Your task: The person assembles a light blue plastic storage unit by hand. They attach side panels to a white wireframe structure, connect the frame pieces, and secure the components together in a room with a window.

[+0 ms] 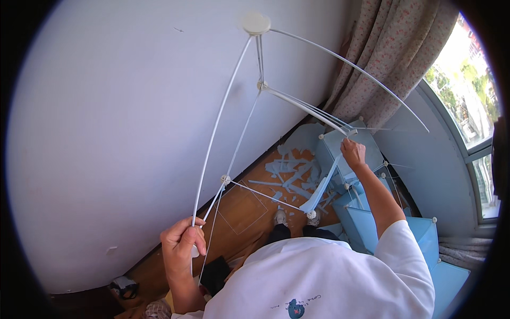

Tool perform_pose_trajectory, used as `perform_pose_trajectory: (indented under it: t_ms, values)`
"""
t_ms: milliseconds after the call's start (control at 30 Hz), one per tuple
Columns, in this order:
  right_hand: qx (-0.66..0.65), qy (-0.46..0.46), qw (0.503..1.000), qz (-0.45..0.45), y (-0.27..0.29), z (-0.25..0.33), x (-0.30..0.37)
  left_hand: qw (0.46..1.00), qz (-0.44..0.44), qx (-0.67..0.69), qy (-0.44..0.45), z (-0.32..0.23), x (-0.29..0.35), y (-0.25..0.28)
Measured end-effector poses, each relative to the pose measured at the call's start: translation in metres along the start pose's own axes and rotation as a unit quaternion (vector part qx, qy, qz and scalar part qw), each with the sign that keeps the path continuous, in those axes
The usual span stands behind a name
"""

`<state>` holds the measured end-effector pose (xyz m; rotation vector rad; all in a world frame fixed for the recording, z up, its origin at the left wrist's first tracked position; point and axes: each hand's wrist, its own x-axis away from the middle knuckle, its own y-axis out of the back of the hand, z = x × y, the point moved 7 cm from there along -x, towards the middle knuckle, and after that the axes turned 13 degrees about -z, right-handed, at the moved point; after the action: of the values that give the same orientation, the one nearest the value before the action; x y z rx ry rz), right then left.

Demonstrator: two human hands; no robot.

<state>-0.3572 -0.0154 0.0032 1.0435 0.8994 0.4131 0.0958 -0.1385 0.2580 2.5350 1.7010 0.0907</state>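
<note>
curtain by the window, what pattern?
The curtain is beige-pink with a small floral print, seen in the head view at upper right.

Wire frame (255, 101) stands between person and wall (117, 106), its top disc connector (256, 23) highest, against the wall. Left hand (183, 240) sits at the frame's lower left rod; right hand (353, 153) at its right side, above the stacked cube panels (350, 154). Panels stand right of the feet (296, 217), with the curtain (388, 58) behind them and the window (467, 101) further right. Broken panel pieces (292, 173) lie on the floor (247, 210) ahead of the feet, along the wall base. Dark object (215, 274) lies on the floor just beside the left forearm.
</note>
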Motion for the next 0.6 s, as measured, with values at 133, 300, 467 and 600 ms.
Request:
perform_pose_trajectory:
  t_ms: [133, 300, 467, 600]
  values:
    - [-0.057, 0.099, 0.992, 0.061, -0.01, 0.043, 0.024, 1.0, 0.009, 0.012, 0.003, 0.001, -0.011, -0.021]
    - [-0.21, 0.197, 0.946, 0.151, 0.016, 0.141, 0.072, 1.0, -0.01, 0.021, -0.004, 0.0, -0.025, -0.028]
    - [-0.235, 0.19, 0.926, 0.227, 0.028, 0.224, 0.098, 0.999, 0.008, 0.041, 0.017, 0.002, -0.029, -0.045]
    - [-0.248, 0.081, 0.933, 0.247, -0.019, 0.242, 0.107, 0.998, 0.036, 0.047, -0.007, -0.01, -0.026, -0.051]
